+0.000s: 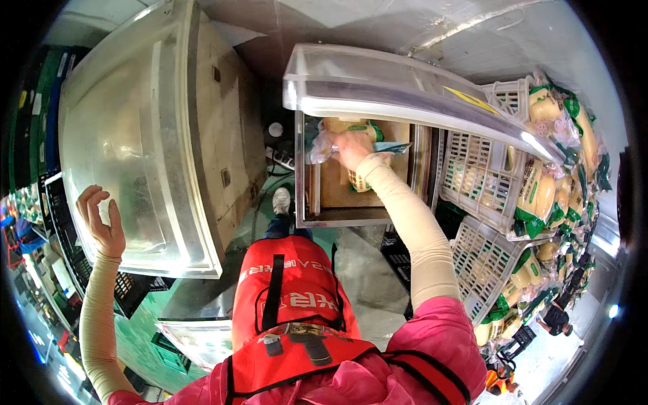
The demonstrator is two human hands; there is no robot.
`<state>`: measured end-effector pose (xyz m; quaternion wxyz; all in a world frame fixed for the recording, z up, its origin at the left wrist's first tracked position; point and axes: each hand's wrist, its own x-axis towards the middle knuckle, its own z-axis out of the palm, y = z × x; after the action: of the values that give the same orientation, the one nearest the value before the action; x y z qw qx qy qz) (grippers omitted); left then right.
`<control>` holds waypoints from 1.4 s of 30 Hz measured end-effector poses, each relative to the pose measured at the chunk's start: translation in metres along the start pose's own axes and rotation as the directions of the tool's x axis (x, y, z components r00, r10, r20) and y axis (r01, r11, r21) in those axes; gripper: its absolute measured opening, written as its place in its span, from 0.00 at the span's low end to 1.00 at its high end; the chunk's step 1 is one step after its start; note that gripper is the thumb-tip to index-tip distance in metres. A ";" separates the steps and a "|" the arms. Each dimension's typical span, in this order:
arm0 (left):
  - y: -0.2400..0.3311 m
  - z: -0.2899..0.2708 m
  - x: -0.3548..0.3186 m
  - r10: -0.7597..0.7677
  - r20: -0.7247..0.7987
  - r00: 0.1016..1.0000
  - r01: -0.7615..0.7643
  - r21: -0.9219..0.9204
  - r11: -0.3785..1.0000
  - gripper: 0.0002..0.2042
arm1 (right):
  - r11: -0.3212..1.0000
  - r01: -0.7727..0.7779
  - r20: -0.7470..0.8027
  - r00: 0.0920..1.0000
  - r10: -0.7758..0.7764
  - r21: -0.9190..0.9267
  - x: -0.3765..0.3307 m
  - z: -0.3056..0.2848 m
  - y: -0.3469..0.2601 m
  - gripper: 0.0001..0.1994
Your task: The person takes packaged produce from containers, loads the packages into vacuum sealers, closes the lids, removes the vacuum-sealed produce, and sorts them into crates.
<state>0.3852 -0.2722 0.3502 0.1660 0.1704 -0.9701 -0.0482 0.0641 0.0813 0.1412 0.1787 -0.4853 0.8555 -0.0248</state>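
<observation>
My right hand (352, 150) reaches into the opened chamber of a metal machine, its fingers closed on the gathered end of a clear plastic bag (320, 146). The bag has green printing and pale yellow contents; my wrist and fingers partly cover it. Under it lies the chamber's tan floor (341, 196). A thick transparent lid (405, 101) stands raised above. My left hand (104, 223) hangs at the left, fingers bent and apart with nothing in them. It is in front of the cloudy transparent lid (128, 148) of a second machine, and whether it touches the lid I cannot tell.
White plastic crates (482, 175) on the right are stacked with several similar yellow packages (540, 196). Black crates (131, 290) and a green crate (169, 352) sit low on the left. A power strip (280, 159) lies between the machines. People (557, 318) stand far off at right.
</observation>
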 end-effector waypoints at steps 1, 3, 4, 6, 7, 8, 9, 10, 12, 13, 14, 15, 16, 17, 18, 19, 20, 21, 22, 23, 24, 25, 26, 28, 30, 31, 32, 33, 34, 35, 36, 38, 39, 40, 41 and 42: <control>0.000 -0.001 0.000 0.005 0.003 1.000 -0.005 0.004 1.000 0.07 | 0.994 -0.052 0.166 0.984 0.068 -0.099 0.004 0.007 -0.009 0.12; 0.001 -0.001 0.001 -0.004 0.002 1.000 0.004 0.000 1.000 0.06 | 0.942 -0.047 0.211 0.970 0.123 -0.332 0.000 0.028 -0.016 0.20; 0.002 0.000 0.000 -0.013 0.000 1.000 0.013 -0.003 1.000 0.06 | 0.940 -0.040 0.215 0.969 0.119 -0.338 -0.003 0.043 -0.017 0.20; 0.001 -0.001 0.001 -0.028 -0.013 1.000 0.028 -0.041 0.999 0.06 | 0.908 -0.079 -0.036 0.997 0.070 -0.412 0.000 0.055 -0.028 0.21; 0.000 -0.001 0.000 -0.032 -0.014 0.999 0.032 -0.039 0.999 0.06 | 0.927 -0.081 0.016 0.996 0.093 -0.366 0.002 0.060 -0.030 0.19; -0.001 -0.001 0.000 -0.037 -0.015 0.999 0.037 -0.046 0.998 0.06 | 0.927 -0.080 0.016 0.996 0.092 -0.368 0.003 0.061 -0.031 0.19; -0.002 -0.001 0.000 -0.040 -0.016 0.999 0.039 -0.052 0.998 0.06 | 0.919 -0.096 -0.059 0.995 0.079 -0.383 0.005 0.064 -0.031 0.18; -0.004 -0.001 0.000 -0.038 -0.018 0.999 0.037 -0.054 0.998 0.06 | 0.910 -0.116 -0.136 0.988 0.067 -0.397 0.005 0.065 -0.031 0.17; -0.009 0.002 0.000 -0.017 -0.030 0.999 0.015 -0.050 0.999 0.06 | 0.924 -0.140 -0.152 0.984 0.090 -0.355 0.004 0.057 -0.029 0.15; -0.010 0.002 0.002 -0.005 -0.037 0.999 0.003 -0.056 0.998 0.06 | 0.937 -0.175 -0.135 0.981 0.140 -0.303 0.001 0.050 -0.027 0.15; -0.007 0.002 0.005 0.005 -0.047 0.999 -0.007 -0.052 0.999 0.06 | 0.941 -0.224 -0.124 0.972 0.198 -0.254 -0.006 0.039 -0.020 0.16; -0.006 0.005 0.009 0.022 -0.058 0.998 -0.025 -0.057 0.998 0.06 | 0.962 -0.232 -0.302 0.936 0.181 -0.144 -0.017 0.039 -0.006 0.13; -0.008 0.006 0.009 0.032 -0.039 0.999 -0.035 -0.072 0.997 0.05 | 0.949 -0.275 -0.322 0.922 0.215 -0.153 -0.029 0.037 0.004 0.13; -0.009 0.012 0.010 0.078 -0.039 0.996 -0.081 -0.086 0.993 0.05 | 0.936 -0.350 -0.274 0.905 0.326 -0.042 -0.044 0.025 0.009 0.11; -0.010 0.012 0.006 0.051 -0.004 0.999 -0.051 -0.065 0.997 0.06 | 0.900 -0.429 -0.227 0.872 0.434 0.074 -0.059 0.015 0.014 0.10; -0.015 0.008 0.000 0.036 -0.021 0.999 -0.037 -0.044 0.998 0.08 | 0.914 -0.378 -0.353 0.843 0.406 0.150 -0.070 0.026 0.023 0.08; -0.030 0.006 -0.014 0.004 -0.080 0.997 -0.010 -0.084 0.996 0.09 | 0.901 -0.366 -0.366 0.825 0.430 0.234 -0.073 0.026 0.023 0.08; -0.031 -0.005 -0.020 -0.013 -0.056 0.998 0.015 0.035 0.999 0.09 | 0.881 -0.355 -0.372 0.808 0.458 0.313 -0.077 0.027 0.025 0.08; -0.042 -0.006 -0.027 0.062 -0.063 0.996 -0.055 0.115 0.992 0.10 | 0.819 -0.403 -0.259 0.809 0.527 0.410 -0.084 0.011 0.021 0.08; -0.038 -0.004 -0.029 -0.031 -0.081 0.996 0.033 0.024 0.999 0.08 | 0.740 -0.434 -0.244 0.753 0.611 0.513 -0.095 -0.011 0.013 0.08; -0.033 -0.005 -0.026 0.029 -0.085 0.996 -0.032 -0.025 0.999 0.06 | 0.654 -0.441 -0.221 0.700 0.680 0.615 -0.110 -0.027 0.004 0.08; -0.025 -0.006 -0.023 0.053 -0.106 0.993 -0.057 -0.035 0.998 0.05 | 0.698 -0.396 -0.344 0.660 0.668 0.596 -0.125 -0.026 0.003 0.09; -0.023 0.000 -0.024 0.057 -0.140 0.989 -0.063 -0.043 0.997 0.04 | 0.747 -0.349 -0.464 0.614 0.639 0.566 -0.139 -0.021 0.001 0.09; -0.014 -0.003 -0.023 0.097 -0.120 0.988 -0.100 -0.017 0.995 0.03 | 0.739 -0.292 -0.501 0.581 0.642 0.608 -0.178 -0.050 -0.020 0.09; -0.013 0.007 -0.018 0.046 -0.095 0.994 -0.047 -0.010 0.999 0.05 | 0.693 -0.298 -0.453 0.579 0.678 0.656 -0.223 -0.069 -0.039 0.09; -0.031 0.000 -0.034 0.044 -0.130 0.991 -0.043 0.007 0.999 0.05 | 0.734 -0.225 -0.517 0.581 0.629 0.640 -0.224 -0.079 -0.052 0.08; -0.054 0.018 -0.035 0.084 -0.149 0.985 -0.070 0.099 0.993 0.17 | 0.731 -0.244 -0.507 0.581 0.636 0.637 -0.240 -0.096 -0.067 0.08; -0.067 0.031 -0.029 0.117 -0.164 0.979 -0.084 0.192 0.978 0.30 | 0.749 -0.214 -0.545 0.566 0.618 0.628 -0.253 -0.118 -0.081 0.07; 0.043 -0.014 -0.009 0.022 -0.090 0.996 -0.025 -0.032 0.999 0.08 | 0.757 -0.194 -0.569 0.551 0.610 0.624 -0.269 -0.135 -0.093 0.07; 0.081 0.010 0.007 0.196 -0.105 0.975 -0.214 -0.207 0.954 0.12 | 0.761 -0.183 -0.620 0.479 0.622 0.623 -0.295 -0.149 -0.103 0.07; 0.107 0.027 0.009 0.320 -0.128 0.939 -0.344 -0.350 0.871 0.17 | 0.786 -0.134 -0.672 0.444 0.592 0.604 -0.306 -0.161 -0.114 0.06; 0.197 0.020 0.009 0.489 0.183 0.853 -0.251 -0.677 0.692 0.35 | 0.802 -0.146 -0.688 0.440 0.577 0.579 -0.326 -0.180 -0.129 0.07; 0.232 0.032 -0.002 0.568 0.211 0.796 -0.131 -0.856 0.501 0.43 | 0.797 -0.118 -0.681 0.455 0.574 0.593 -0.340 -0.188 -0.135 0.10; 0.266 0.043 -0.013 0.639 0.236 0.732 0.046 -0.953 0.299 0.51 | 0.789 -0.087 -0.674 0.470 0.571 0.608 -0.354 -0.196 -0.141 0.13; 0.302 0.042 -0.025 0.735 0.277 0.619 0.302 -0.948 0.103 0.50 | 0.771 -0.077 -0.662 0.464 0.589 0.632 -0.370 -0.206 -0.149 0.12; 0.329 0.039 -0.038 0.824 0.278 0.495 0.553 -0.832 -0.052 0.49 | 0.765 -0.088 -0.666 0.436 0.605 0.638 -0.382 -0.208 -0.155 0.12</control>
<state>0.3018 0.0505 0.3514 -0.2596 -0.1918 -0.5452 -0.7737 0.3002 0.2926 0.4763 -0.1367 -0.1465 0.8729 -0.4448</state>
